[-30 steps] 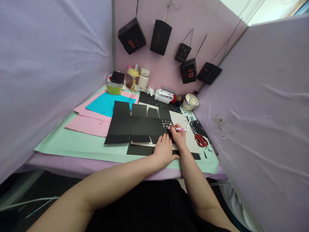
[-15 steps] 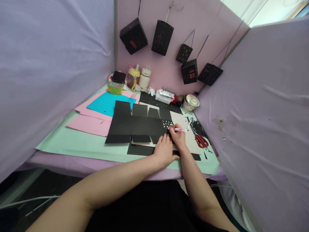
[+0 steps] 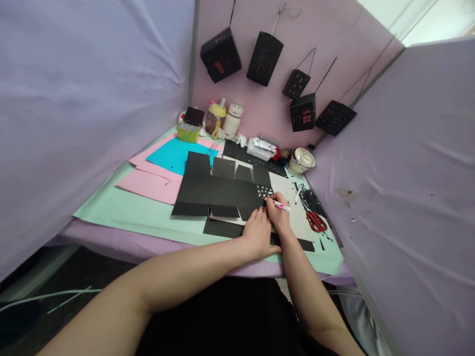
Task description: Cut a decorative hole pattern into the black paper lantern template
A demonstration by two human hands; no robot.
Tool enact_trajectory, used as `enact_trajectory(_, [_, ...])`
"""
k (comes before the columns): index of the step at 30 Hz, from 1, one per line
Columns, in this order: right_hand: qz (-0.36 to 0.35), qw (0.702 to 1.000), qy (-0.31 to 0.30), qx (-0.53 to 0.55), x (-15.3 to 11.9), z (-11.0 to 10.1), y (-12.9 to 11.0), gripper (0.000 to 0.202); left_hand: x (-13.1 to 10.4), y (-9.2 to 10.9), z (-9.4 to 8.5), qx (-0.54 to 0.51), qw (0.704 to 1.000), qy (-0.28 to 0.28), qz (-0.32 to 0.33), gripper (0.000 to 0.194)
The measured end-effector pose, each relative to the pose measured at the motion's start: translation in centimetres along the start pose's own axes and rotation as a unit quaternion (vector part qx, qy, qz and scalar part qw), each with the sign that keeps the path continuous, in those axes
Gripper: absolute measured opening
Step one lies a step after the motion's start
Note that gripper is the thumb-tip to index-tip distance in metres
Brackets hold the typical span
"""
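A black card cutout (image 3: pixel 218 188) with folded flaps lies flat on the table, a patch of small cut-out triangles (image 3: pixel 264 191) near its right end. Flat on its lower right edge rests my left hand (image 3: pixel 258 232), fingers stretched out and thumb spread. My right hand (image 3: pixel 277 210) is closed in a writing grip around a slim pink-and-white craft knife (image 3: pixel 282 205). The knife's tip meets the card just below the triangles; the blade itself is too small to make out. Under the card show a pale board (image 3: pixel 297 217) and another black strip (image 3: pixel 222 228).
Red-handled scissors (image 3: pixel 316 221) and black scraps (image 3: pixel 310 200) lie to the right. Pink sheets (image 3: pixel 146 185) and a blue sheet (image 3: pixel 172 155) are at left. Along the back stand a white bottle (image 3: pixel 233 121), a yellow-lidded cup (image 3: pixel 215 118) and a bowl (image 3: pixel 302 160). Black paper boxes (image 3: pixel 264 59) hang above.
The whole view has shifted, so the table sits further right in the picture. The craft knife's back end has tilted lower. My left hand stays pressed on the card.
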State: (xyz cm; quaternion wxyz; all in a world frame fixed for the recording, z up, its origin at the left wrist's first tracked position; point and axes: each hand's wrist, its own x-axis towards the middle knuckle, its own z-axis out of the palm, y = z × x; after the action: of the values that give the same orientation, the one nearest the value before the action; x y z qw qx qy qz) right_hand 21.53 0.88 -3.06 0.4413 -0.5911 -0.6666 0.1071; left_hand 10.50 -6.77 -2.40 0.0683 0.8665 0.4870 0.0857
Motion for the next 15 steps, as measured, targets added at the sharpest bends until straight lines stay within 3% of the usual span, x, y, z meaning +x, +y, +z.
enact_trajectory(15, [0.01,1.0,-0.001,0.018,-0.07,-0.07,0.11,0.015,0.01,0.0,0.34,-0.001,1.0,0.009,-0.002,0.112])
